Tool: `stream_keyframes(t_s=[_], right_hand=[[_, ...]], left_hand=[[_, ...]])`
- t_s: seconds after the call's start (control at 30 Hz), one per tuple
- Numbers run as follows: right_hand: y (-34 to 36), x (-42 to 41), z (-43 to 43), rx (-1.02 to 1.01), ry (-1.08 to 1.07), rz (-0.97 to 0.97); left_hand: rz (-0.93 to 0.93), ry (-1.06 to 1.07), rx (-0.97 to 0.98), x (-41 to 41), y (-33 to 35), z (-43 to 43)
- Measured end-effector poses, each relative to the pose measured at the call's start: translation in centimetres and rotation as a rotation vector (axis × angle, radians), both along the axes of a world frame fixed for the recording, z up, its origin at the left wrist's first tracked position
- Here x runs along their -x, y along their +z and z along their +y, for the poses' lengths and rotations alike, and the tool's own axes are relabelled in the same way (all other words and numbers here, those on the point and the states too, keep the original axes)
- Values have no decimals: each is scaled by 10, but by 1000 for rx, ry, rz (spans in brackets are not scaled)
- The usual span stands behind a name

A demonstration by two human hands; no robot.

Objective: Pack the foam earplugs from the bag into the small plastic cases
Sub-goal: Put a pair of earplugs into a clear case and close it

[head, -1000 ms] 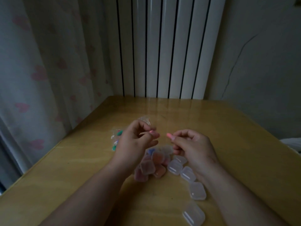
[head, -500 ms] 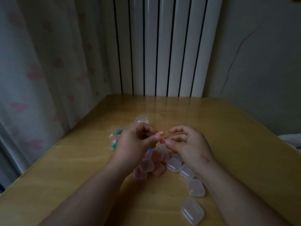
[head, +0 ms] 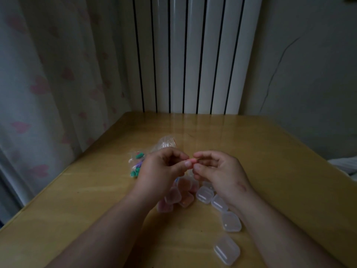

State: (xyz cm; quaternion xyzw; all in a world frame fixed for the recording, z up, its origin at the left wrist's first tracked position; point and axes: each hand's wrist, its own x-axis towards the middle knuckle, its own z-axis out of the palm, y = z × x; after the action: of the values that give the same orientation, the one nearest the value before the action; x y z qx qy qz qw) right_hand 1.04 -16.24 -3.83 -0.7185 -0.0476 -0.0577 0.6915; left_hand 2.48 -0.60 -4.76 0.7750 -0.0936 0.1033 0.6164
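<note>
Over the middle of the tabletop [head: 251, 144], left hand [head: 164, 171] and right hand [head: 220, 172] together pinch a pink foam earplug [head: 191, 161], probably light and squashy, best held gently mid-body.

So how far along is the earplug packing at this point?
Partway, it seems. Done: several pink-tinted cases under the hands look apparently filled. In hand: the left hand and right hand pinch a pink earplug between their fingertips. Left: the row of clear cases looks empty, and the bag holds green and purple earplugs.
</note>
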Motion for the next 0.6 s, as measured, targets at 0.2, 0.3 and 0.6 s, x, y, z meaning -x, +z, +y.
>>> stream_keyframes(t_s=[0.2, 0.3, 0.6], right_hand=[[-2, -1, 0, 47, -20, 2], [2, -4, -6, 79, -69, 11], [-3, -19, -27, 206, -215, -32]], left_hand=[[-19, 48, -106, 1, -1, -2], [-157, 137, -310, 6, 3, -3], [-400, -476, -736, 30, -1, -26]])
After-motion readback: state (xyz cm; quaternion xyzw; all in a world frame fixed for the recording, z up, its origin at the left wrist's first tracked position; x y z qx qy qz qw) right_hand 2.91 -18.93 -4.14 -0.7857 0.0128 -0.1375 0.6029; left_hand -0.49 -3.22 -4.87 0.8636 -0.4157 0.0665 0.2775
